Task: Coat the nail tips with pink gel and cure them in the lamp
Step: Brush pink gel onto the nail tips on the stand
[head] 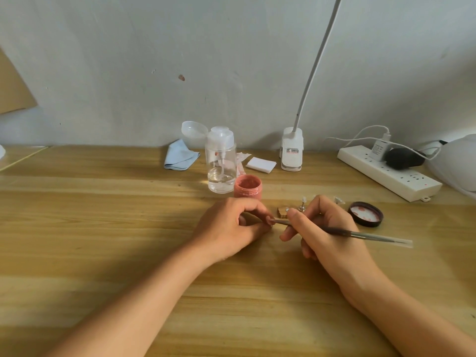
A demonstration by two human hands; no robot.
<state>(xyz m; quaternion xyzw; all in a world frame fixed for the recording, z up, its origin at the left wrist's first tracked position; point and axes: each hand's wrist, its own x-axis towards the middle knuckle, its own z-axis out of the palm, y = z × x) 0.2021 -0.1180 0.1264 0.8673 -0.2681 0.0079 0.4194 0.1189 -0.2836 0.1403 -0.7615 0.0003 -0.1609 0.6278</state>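
On my feed, the coating step is under way at the middle of the bench (pixel 103 228). The left hand (pixel 231 228) has its grip pinched, thumb against forefinger, on what I take to be a nail tip (pixel 270 222), though it is too small to make out. The right hand (pixel 332 228) has its grip closed pen-fashion on the brush (pixel 342 231). The brush's working end meets the pinched piece and its far end points right.

Both forearms reach in from the near edge, and both hands lie low over the wood. The left hand's fingers are curled under. The right hand's forefinger lies along the brush shaft.

The open jar of pink gel (pixel 247 186) stands just beyond the left hand, beside a clear pump bottle (pixel 221 161). The jar's lid (pixel 365 213) lies upturned to the right. A few small tip stands (pixel 301 206) wait between the hands and the jar.

I judge the next move calls for short, steady strokes and a firm pinch, then setting the coated tip on a stand without smearing it. A white housing (pixel 453 163) at the far right edge, past the power strip (pixel 389 173), may be the curing lamp, but I cannot tell.
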